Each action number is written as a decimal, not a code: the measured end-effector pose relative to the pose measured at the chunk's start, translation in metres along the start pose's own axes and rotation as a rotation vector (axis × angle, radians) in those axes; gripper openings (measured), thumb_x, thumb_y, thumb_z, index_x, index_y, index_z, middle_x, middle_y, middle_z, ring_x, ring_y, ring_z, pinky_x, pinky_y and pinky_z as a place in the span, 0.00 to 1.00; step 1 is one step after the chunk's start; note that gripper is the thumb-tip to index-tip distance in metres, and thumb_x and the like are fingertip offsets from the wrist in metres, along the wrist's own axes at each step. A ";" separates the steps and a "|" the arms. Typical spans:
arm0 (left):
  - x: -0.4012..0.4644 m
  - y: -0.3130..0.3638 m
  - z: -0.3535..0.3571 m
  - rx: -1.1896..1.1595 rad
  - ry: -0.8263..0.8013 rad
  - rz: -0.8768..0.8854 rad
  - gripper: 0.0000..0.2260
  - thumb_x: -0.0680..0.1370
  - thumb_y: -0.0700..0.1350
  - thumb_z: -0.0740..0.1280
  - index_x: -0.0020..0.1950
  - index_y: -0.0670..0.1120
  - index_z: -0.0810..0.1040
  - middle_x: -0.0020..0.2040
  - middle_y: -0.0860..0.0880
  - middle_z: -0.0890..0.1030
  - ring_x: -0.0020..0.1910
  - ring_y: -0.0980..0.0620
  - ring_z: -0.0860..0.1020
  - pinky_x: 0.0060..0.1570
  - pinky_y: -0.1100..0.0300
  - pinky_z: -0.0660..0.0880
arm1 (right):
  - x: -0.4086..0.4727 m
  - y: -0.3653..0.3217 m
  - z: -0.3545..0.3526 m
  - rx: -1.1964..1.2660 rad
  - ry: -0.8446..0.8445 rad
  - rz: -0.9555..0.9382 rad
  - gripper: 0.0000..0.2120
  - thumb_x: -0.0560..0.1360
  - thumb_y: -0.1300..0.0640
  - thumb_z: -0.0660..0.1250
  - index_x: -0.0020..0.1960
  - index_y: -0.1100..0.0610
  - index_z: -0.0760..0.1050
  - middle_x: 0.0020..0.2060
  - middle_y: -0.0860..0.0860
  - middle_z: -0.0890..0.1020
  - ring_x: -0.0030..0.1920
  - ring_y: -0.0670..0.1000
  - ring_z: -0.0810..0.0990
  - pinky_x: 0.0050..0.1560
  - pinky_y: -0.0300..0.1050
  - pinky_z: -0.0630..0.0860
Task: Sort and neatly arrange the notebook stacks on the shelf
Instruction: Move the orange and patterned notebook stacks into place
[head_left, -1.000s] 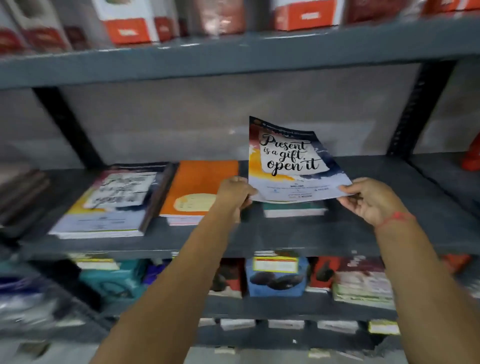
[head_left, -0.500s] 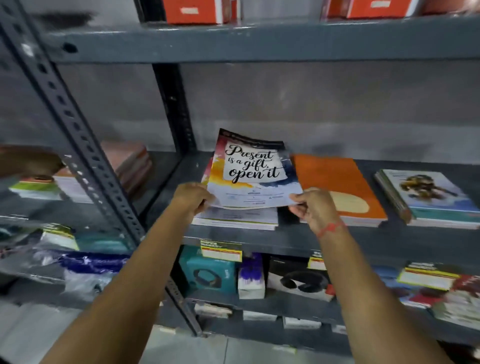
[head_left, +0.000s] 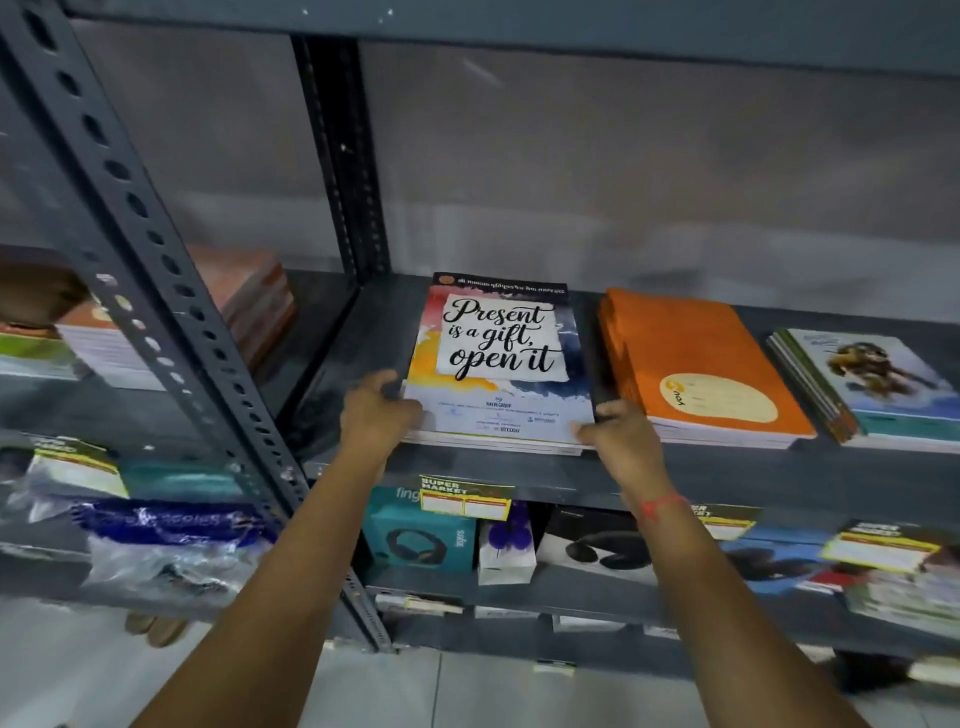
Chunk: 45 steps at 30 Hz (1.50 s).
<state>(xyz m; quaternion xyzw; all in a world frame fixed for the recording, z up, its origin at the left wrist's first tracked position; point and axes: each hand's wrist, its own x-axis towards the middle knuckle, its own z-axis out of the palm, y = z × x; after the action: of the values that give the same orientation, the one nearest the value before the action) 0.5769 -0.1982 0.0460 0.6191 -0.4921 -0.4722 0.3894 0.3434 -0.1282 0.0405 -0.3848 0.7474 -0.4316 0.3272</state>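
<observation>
A notebook with "Present is a gift, open it" on its cover (head_left: 498, 358) lies flat on top of a low stack at the left end of the grey shelf (head_left: 727, 473). My left hand (head_left: 376, 415) presses against the stack's near left corner. My right hand (head_left: 621, 436) grips its near right corner. Right of that lies an orange notebook stack (head_left: 696, 364), and further right a stack with a pale blue illustrated cover (head_left: 872, 384).
A perforated grey upright (head_left: 135, 249) slants across the left. Behind it another shelf bay holds pinkish notebook stacks (head_left: 249, 306). The lower shelf carries boxed headphones (head_left: 415, 540), plastic-wrapped goods (head_left: 166, 545) and yellow price tags (head_left: 465, 499). Pale tiled floor shows below.
I carried the "Present is a gift" notebook leftwards, past the orange stack. It now lies flat on the left stack, with both hands at the stack's near corners.
</observation>
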 end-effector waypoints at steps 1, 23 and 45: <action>0.001 0.000 -0.003 -0.029 -0.016 -0.011 0.23 0.70 0.37 0.67 0.65 0.42 0.71 0.65 0.42 0.74 0.60 0.43 0.73 0.54 0.54 0.70 | 0.003 0.000 0.001 0.031 -0.023 -0.010 0.11 0.72 0.55 0.68 0.52 0.57 0.72 0.45 0.52 0.77 0.46 0.52 0.76 0.38 0.38 0.68; 0.009 -0.062 -0.027 -0.374 -0.339 0.248 0.26 0.72 0.30 0.63 0.68 0.46 0.68 0.56 0.57 0.81 0.56 0.63 0.78 0.47 0.72 0.76 | 0.000 0.050 0.011 0.353 -0.290 -0.238 0.39 0.70 0.68 0.69 0.76 0.57 0.54 0.51 0.22 0.76 0.54 0.25 0.74 0.48 0.21 0.72; -0.001 -0.052 -0.012 -0.343 -0.105 0.208 0.22 0.71 0.33 0.68 0.65 0.40 0.71 0.47 0.51 0.82 0.49 0.57 0.78 0.54 0.70 0.75 | 0.002 0.047 0.018 0.326 -0.135 -0.239 0.33 0.72 0.68 0.68 0.73 0.58 0.60 0.68 0.41 0.68 0.62 0.32 0.72 0.57 0.24 0.71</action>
<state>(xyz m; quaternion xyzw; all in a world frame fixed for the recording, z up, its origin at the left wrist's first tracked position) 0.6013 -0.1859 0.0003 0.4641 -0.4854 -0.5380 0.5095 0.3438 -0.1216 -0.0090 -0.4406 0.5933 -0.5556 0.3810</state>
